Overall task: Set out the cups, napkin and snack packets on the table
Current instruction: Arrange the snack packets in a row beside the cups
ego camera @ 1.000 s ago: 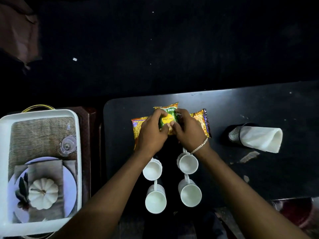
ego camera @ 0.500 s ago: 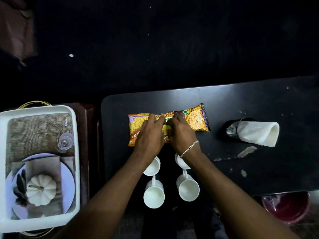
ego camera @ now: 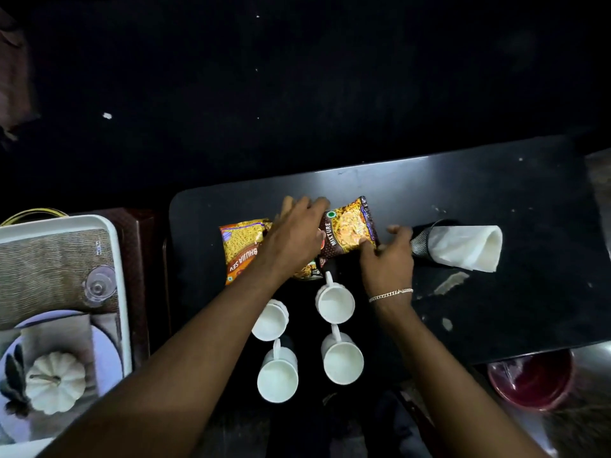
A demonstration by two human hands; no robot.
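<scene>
On the black table (ego camera: 496, 193), my left hand (ego camera: 297, 236) lies across the snack packets, its fingers curled over the far edge of the brown-and-yellow Mixture packet (ego camera: 352, 228). My right hand (ego camera: 386, 262) pinches that packet's near right end. A yellow Bhujia Sev packet (ego camera: 239, 249) lies to the left, partly under my left wrist. Another packet (ego camera: 307, 274) peeks out beneath it. Several white cups stand in a square close to me: (ego camera: 269, 322), (ego camera: 335, 302), (ego camera: 277, 376), (ego camera: 342, 363). A white napkin (ego camera: 463, 247) sits in a black mesh holder (ego camera: 420, 242) lying on its side to the right.
A white tray (ego camera: 120, 292) at the left holds a woven mat, a clear glass (ego camera: 98, 285), a plate and a white pumpkin (ego camera: 56, 381). A red bowl (ego camera: 532, 381) sits below the table's near right edge. Pale scraps dot the table near the holder.
My hands, together at the middle of the packets before, have moved apart. The right hand went right toward the holder, and the Mixture packet now lies tilted and more exposed.
</scene>
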